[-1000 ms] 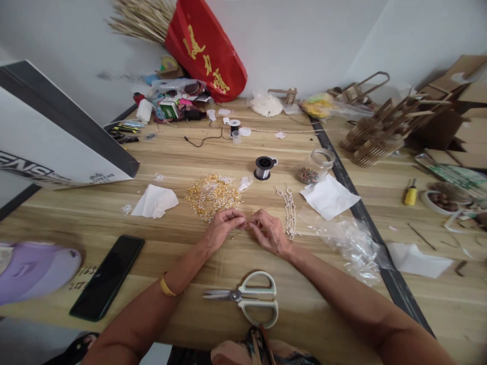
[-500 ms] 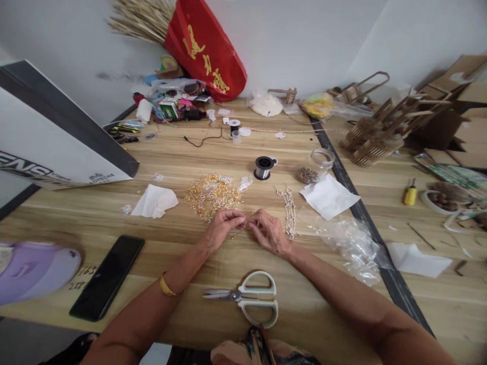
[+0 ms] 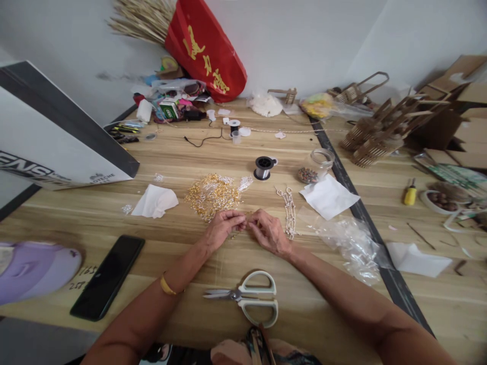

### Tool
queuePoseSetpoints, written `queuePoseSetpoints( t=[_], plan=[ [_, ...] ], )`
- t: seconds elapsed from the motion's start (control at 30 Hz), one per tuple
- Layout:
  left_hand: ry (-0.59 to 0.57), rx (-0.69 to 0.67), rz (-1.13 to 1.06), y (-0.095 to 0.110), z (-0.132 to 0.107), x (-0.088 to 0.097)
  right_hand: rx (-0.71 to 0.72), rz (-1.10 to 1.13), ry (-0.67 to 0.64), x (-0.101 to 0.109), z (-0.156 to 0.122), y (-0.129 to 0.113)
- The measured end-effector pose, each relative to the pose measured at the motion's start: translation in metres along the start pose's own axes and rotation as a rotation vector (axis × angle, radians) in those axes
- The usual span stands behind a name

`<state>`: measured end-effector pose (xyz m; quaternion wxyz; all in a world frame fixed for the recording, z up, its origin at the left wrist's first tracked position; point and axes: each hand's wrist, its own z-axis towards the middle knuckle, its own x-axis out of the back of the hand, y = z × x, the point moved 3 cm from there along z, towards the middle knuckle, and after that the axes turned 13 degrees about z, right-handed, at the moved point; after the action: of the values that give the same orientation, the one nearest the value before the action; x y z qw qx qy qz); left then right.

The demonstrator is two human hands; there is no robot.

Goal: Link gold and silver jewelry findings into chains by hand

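Note:
Both hands meet fingertip to fingertip just above the table. My left hand (image 3: 224, 226) is closed in a pinch, with a short bit of gold beaded strand (image 3: 233, 236) hanging below its fingers. My right hand (image 3: 269, 230) pinches beside it; what lies between its fingertips is too small to make out. Behind my left hand sits a tangled heap of gold and silver beaded strands (image 3: 213, 195). Right of my right hand lie several silvery beaded chains (image 3: 289, 213). Scissors with white handles (image 3: 243, 296) rest in front of me, their blades pointing left.
A wire spool (image 3: 264, 168) and a glass jar of beads (image 3: 319, 165) stand beyond my hands. White paper (image 3: 154, 201), a black phone (image 3: 108, 278) and a large box (image 3: 57, 132) are on the left. Crumpled plastic bags (image 3: 352, 248) and small wooden baskets (image 3: 376, 134) lie to the right.
The fingers of both hands have shifted very slightly where they meet. The scissors, beaded heap and other things on the table stay in place.

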<state>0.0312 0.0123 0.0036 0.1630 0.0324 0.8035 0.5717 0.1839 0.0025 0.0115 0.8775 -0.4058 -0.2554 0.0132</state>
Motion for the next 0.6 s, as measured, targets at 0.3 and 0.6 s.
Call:
queuePoseSetpoints(
  t=[0.3,0.6],
  plan=[
    [0.011,0.031,-0.022,0.0016,-0.0004,0.0004,0.005,0.009,0.010,0.0012,0.0007,-0.0013],
    [0.018,0.035,-0.023,0.0018,0.0003,0.0004,0.012,0.001,0.011,0.0010,0.0005,-0.0012]
  ],
)
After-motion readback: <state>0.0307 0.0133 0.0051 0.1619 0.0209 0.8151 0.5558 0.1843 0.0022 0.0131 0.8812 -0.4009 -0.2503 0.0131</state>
